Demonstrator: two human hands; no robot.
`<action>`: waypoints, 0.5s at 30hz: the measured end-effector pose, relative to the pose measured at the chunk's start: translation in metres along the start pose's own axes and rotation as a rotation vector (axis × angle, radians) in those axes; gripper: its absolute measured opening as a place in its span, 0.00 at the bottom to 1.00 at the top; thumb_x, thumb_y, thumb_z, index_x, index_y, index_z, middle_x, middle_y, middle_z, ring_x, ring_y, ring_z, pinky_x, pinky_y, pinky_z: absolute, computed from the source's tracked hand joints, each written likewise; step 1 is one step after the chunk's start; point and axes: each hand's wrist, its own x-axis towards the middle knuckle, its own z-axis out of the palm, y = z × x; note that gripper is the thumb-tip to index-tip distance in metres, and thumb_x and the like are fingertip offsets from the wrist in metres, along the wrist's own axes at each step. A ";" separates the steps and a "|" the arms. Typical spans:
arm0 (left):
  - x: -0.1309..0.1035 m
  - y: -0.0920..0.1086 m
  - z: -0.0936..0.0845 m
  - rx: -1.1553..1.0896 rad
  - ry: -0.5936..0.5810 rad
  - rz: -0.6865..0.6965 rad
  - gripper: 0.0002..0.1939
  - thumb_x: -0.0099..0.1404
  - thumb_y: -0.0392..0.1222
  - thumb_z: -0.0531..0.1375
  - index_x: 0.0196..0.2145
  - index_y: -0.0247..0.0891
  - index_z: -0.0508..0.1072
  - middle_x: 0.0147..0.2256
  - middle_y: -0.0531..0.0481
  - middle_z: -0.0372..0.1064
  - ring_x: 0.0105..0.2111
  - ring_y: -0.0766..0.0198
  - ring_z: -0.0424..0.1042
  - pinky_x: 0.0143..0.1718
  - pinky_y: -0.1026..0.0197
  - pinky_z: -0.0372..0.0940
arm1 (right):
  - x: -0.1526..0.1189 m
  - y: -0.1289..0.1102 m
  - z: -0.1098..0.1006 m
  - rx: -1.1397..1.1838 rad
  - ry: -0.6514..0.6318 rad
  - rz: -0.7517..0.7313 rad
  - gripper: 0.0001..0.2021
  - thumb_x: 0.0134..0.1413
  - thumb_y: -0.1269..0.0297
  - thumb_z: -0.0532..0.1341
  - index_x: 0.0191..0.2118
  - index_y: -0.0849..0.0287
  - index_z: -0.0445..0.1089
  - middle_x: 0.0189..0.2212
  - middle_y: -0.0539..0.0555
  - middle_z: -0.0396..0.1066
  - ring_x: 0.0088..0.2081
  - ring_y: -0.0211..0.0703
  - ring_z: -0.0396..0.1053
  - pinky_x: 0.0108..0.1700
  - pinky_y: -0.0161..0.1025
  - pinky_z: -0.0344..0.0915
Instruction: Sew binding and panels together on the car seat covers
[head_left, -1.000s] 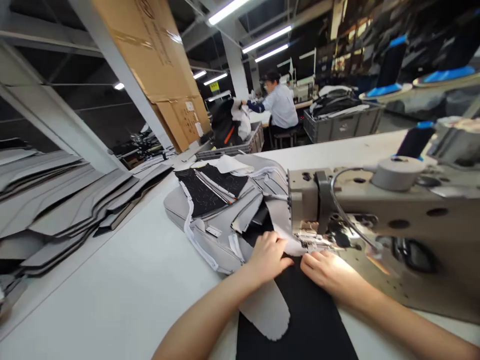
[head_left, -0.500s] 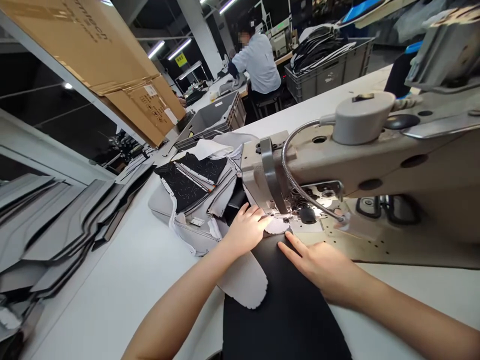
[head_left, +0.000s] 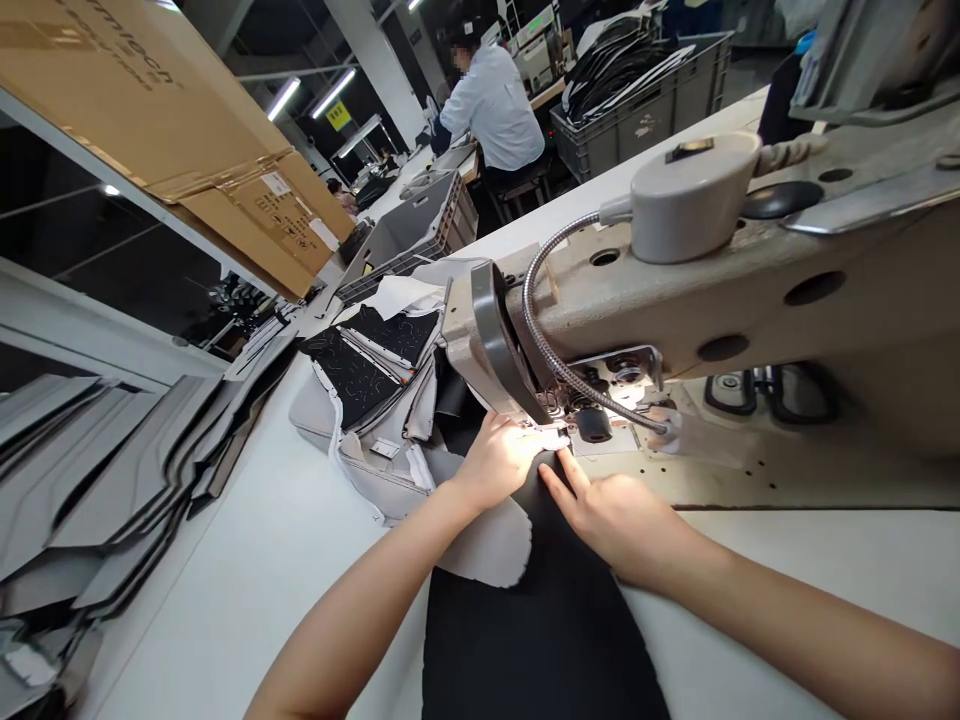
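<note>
A black sheet of material (head_left: 540,640) runs from the front up to the needle area of a beige sewing machine (head_left: 757,290). A light grey fabric flap (head_left: 491,550) lies over it, joined to a bundle of grey and black sewn panels (head_left: 360,375). My left hand (head_left: 495,460) is closed on the fabric edge beside the presser foot, thumb pointing at the needle; the pinched layers are mostly hidden. My right hand (head_left: 622,520) rests on the black sheet, index and middle fingers stretched toward the needle, the others bent. The stitching point is partly hidden by my fingers.
Stacked grey panels (head_left: 112,450) lie along the left. Behind the bundle stands a grey crate (head_left: 450,225), with a cardboard box (head_left: 247,220) to its left. A person (head_left: 499,105) sits farther back, near a crate of black pieces (head_left: 637,115). A flexible metal lamp neck (head_left: 536,320) curves before the machine.
My view has shifted, so the machine appears farther left and higher. My left hand's fingers have drawn together near the needle. My right hand stays beside it on the black sheet.
</note>
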 end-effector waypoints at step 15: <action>0.012 0.017 0.001 0.152 -0.076 0.115 0.17 0.67 0.31 0.45 0.43 0.32 0.72 0.39 0.44 0.72 0.42 0.59 0.70 0.47 0.57 0.65 | -0.001 -0.006 0.000 -0.069 0.166 0.043 0.23 0.49 0.77 0.50 0.52 0.74 0.67 0.48 0.75 0.66 0.20 0.45 0.65 0.20 0.41 0.55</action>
